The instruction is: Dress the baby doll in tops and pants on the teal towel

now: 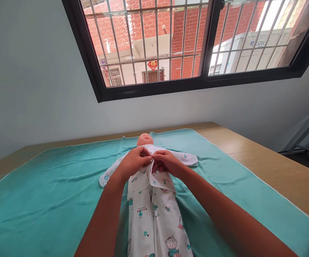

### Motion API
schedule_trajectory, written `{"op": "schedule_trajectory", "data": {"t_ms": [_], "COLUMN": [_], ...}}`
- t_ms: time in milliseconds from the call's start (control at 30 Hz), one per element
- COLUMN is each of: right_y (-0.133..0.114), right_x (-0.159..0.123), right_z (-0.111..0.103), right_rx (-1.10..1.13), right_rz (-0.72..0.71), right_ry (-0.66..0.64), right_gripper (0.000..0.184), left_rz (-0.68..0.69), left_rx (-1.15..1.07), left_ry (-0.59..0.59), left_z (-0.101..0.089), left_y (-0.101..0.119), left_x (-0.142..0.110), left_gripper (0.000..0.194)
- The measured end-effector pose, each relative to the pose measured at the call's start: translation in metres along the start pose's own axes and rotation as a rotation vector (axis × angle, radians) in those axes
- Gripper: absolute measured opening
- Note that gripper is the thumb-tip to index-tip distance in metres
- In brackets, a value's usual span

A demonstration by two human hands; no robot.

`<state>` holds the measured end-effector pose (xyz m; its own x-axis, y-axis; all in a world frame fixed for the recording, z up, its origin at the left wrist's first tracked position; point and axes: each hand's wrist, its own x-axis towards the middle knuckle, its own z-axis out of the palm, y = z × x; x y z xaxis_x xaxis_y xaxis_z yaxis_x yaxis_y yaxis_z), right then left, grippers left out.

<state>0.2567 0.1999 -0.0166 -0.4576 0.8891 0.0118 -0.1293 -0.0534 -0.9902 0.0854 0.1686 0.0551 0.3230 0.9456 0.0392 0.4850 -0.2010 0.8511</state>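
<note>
Cloth (50,185) side edges far off — hands (138,157) (167,161) pinch shirt (139,181).

"GREE", apparently, on the white unit (255,57) outside; lettering (142,209) on the trousers (143,223) is too small.

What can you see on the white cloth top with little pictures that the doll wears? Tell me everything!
The soft-looking white cloth top has teal, pink and dark prints. Its long sleeves spread sideways over teal cloth. It is on the face-up pink plastic-looking doll, its hem overlapping white printed cloth trousers. The left hand and right hand pinch its front at the chest; they hide whether it is fastened.
</note>
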Motion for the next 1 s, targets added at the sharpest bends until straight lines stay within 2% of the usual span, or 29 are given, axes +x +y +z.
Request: {"op": "schedule_trajectory", "data": {"t_ms": [233, 467, 667, 800, 900, 1000], "right_y": [0.001, -0.007, 0.007, 0.015, 0.020, 0.022], "right_x": [-0.001, -0.009, -0.001, 0.001, 0.001, 0.001], "right_z": [0.000, -0.001, 0.007, 0.012, 0.015, 0.017], "right_rx": [0.024, -0.073, -0.242, -0.306, -0.334, -0.374], "right_rz": [-0.015, -0.063, -0.127, -0.179, -0.209, -0.273], "right_ry": [-0.022, -0.110, 0.098, 0.181, 0.201, 0.232], "right_gripper": [0.034, 0.030, 0.025, 0.024, 0.024, 0.023], "left_rz": [0.026, 0.030, 0.025, 0.002, -0.020, 0.028], "left_rx": [0.052, -0.041, -0.084, -0.055, 0.064, 0.281], "left_ry": [-0.010, -0.029, -0.023, -0.035, -0.022, 0.019], "left_z": [0.000, 0.000, 0.005, 0.005, 0.006, 0.007], "left_y": [0.001, -0.005, -0.010, -0.012, -0.010, -0.006], "left_x": [-0.002, 0.001, 0.004, 0.004, 0.004, 0.002], "left_gripper": [0.011, 0.010, 0.012, 0.016, 0.017, 0.019]}}
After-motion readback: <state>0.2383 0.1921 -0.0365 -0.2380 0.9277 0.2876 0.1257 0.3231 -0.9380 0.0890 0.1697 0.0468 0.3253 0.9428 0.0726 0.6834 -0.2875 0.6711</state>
